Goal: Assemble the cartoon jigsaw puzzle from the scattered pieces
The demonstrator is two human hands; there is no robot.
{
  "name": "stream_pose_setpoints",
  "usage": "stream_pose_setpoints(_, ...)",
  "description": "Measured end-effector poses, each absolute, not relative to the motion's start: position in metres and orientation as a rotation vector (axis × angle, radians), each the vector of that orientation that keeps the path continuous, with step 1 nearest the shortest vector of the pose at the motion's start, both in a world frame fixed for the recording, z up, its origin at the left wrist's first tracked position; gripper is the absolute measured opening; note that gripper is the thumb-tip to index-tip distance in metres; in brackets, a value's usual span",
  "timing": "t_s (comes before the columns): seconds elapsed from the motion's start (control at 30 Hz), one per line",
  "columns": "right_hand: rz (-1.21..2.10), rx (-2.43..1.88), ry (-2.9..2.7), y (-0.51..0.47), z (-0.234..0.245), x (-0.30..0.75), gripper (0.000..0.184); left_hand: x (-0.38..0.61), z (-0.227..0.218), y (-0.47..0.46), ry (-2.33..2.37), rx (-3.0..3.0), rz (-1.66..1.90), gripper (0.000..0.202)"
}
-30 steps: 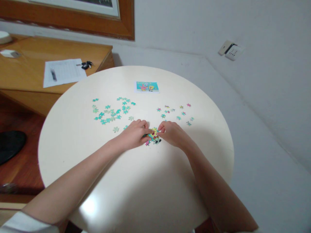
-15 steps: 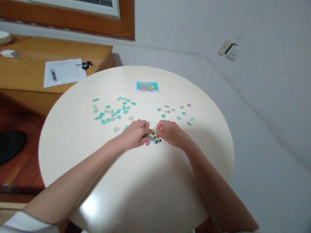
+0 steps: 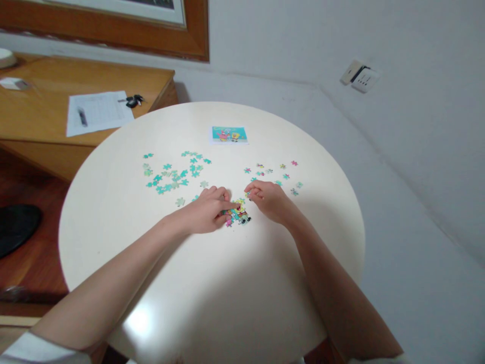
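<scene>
A partly joined jigsaw puzzle (image 3: 241,212), with a yellow cartoon figure on it, lies on the round white table (image 3: 212,283). My left hand (image 3: 212,208) steadies it from the left, index finger across its top and thumb at its lower left, hiding that side. Just above and to the right, my right hand (image 3: 265,197) pinches a small yellowish puzzle piece (image 3: 247,195) between thumb and fingers, apart from the joined part. Loose colourful pieces (image 3: 286,176) lie behind my right hand. Several teal and pale green pieces (image 3: 175,177) are spread beyond my left hand.
A picture card (image 3: 229,135) with two cartoon figures lies toward the table's far side. On the wooden desk (image 3: 113,76) at the left are a paper sheet (image 3: 100,114), a pen and keys (image 3: 134,101). The wall has a socket (image 3: 366,79).
My right hand has drawn up and right off the joined puzzle, with a piece now showing at its fingertips. My left hand stays on the puzzle, almost unmoved.
</scene>
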State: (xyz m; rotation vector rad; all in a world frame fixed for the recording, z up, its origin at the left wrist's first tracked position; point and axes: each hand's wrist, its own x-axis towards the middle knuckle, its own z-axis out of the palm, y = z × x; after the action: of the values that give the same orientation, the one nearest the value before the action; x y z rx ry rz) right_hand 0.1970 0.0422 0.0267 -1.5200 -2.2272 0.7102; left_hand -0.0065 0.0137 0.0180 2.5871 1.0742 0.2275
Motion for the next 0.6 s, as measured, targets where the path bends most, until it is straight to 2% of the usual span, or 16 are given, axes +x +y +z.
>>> stream_pose_setpoints(0.43, 0.735, -1.629, -2.213, 0.0504, 0.0189, 0.1984, 0.022, -0.0099, 0.0129, 0.0156, 1.105, 2.567, 0.209, 0.04)
stream_pose_setpoints(0.6, 0.732, -1.613, -2.214, 0.0521, 0.0173, 0.2024, 0.019, -0.0097, 0.0126, 0.018, 1.163, 2.556, 0.271, 0.036)
